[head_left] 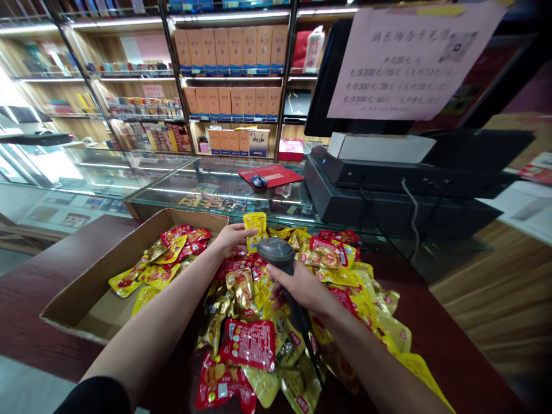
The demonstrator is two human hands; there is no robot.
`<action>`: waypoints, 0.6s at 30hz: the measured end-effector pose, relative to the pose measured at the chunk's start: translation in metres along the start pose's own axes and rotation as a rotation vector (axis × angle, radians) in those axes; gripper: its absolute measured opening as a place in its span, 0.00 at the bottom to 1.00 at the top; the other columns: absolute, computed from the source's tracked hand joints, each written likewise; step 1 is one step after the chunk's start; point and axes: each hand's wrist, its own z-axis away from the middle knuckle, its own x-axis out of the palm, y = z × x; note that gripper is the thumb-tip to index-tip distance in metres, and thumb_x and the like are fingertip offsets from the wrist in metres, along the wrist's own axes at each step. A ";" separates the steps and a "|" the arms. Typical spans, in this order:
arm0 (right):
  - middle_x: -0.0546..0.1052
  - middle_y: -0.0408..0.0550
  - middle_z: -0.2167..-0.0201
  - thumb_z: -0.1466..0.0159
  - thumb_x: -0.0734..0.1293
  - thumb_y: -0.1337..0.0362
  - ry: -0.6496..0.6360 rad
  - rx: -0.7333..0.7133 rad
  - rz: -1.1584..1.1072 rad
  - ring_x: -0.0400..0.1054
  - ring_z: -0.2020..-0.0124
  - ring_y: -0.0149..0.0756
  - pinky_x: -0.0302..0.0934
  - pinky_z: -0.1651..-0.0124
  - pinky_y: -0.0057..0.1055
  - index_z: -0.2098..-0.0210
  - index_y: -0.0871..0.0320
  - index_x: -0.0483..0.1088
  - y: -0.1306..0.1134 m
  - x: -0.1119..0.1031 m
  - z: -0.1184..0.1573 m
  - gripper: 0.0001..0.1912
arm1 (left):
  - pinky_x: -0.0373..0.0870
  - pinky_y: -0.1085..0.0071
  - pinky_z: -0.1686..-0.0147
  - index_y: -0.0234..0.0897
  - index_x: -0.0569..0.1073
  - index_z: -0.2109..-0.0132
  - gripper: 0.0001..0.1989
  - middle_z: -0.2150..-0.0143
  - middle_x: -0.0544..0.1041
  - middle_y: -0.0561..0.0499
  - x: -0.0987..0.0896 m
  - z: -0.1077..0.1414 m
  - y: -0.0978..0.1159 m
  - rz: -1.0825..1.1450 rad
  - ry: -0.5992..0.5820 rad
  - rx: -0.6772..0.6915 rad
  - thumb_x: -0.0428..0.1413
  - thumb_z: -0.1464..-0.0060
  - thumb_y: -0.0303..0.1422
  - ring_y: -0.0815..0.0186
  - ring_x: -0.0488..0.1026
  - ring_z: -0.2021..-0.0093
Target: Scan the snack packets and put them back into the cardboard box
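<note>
My left hand (230,238) grips a small yellow snack packet (256,227) by its left side, holding it upright above the pile. In my right hand (293,284) is a dark handheld barcode scanner (276,253), its head close to the packet's lower right. The scanner's cable (311,351) hangs down over the packets. Beneath both hands spreads a heap of red, yellow and gold snack packets (248,342). To the left, a shallow cardboard box (77,293) holds several more red and yellow packets (176,247).
Behind the pile runs a glass display counter (164,187) with a red mat (284,175) and a computer mouse (259,181). At right stands a monitor (330,75) with a paper sign (405,63), above a black cash drawer (336,198). Shelves of orange boxes (233,49) line the wall.
</note>
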 end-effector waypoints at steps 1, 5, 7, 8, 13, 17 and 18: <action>0.73 0.43 0.71 0.42 0.70 0.54 0.005 -0.007 -0.008 0.70 0.80 0.31 0.68 0.81 0.30 0.58 0.56 0.63 -0.001 0.000 0.001 0.19 | 0.73 0.73 0.78 0.30 0.77 0.58 0.25 0.66 0.80 0.43 0.000 0.002 0.002 0.003 -0.003 0.002 0.70 0.66 0.35 0.65 0.76 0.76; 0.72 0.47 0.66 0.43 0.70 0.54 -0.011 -0.040 -0.027 0.70 0.77 0.31 0.69 0.81 0.30 0.57 0.57 0.64 -0.003 -0.003 0.003 0.19 | 0.73 0.73 0.78 0.30 0.77 0.58 0.24 0.66 0.80 0.43 0.000 0.010 0.017 0.006 0.024 0.041 0.70 0.64 0.35 0.66 0.76 0.75; 0.72 0.47 0.66 0.42 0.70 0.53 -0.029 -0.062 -0.038 0.70 0.77 0.32 0.69 0.81 0.30 0.57 0.57 0.65 -0.004 -0.004 0.005 0.19 | 0.74 0.73 0.75 0.32 0.77 0.57 0.24 0.63 0.80 0.43 -0.005 0.012 0.026 0.017 0.059 0.092 0.70 0.64 0.36 0.64 0.77 0.72; 0.72 0.47 0.66 0.42 0.70 0.53 -0.031 -0.072 -0.041 0.70 0.77 0.32 0.70 0.81 0.30 0.58 0.57 0.65 -0.005 -0.004 0.006 0.19 | 0.75 0.72 0.74 0.32 0.77 0.58 0.24 0.62 0.80 0.43 -0.009 0.014 0.032 0.025 0.078 0.122 0.69 0.64 0.36 0.63 0.78 0.70; 0.72 0.46 0.68 0.41 0.69 0.54 -0.020 -0.079 -0.008 0.70 0.78 0.30 0.69 0.82 0.27 0.57 0.59 0.65 -0.012 -0.004 0.013 0.18 | 0.75 0.71 0.71 0.32 0.77 0.59 0.25 0.63 0.80 0.44 -0.049 0.031 0.055 0.015 0.214 0.207 0.70 0.67 0.37 0.64 0.78 0.70; 0.73 0.48 0.68 0.40 0.68 0.54 -0.048 -0.098 0.022 0.71 0.79 0.30 0.70 0.80 0.28 0.56 0.60 0.65 -0.016 -0.004 0.019 0.19 | 0.68 0.78 0.80 0.33 0.77 0.58 0.26 0.64 0.80 0.47 -0.096 0.069 0.063 -0.218 0.381 0.267 0.68 0.65 0.42 0.70 0.74 0.75; 0.73 0.48 0.67 0.40 0.68 0.53 -0.051 -0.113 0.021 0.71 0.78 0.30 0.70 0.80 0.28 0.56 0.60 0.65 -0.016 -0.004 0.020 0.19 | 0.64 0.80 0.83 0.33 0.78 0.57 0.27 0.64 0.80 0.48 -0.107 0.080 0.063 -0.295 0.442 0.284 0.68 0.65 0.43 0.71 0.72 0.77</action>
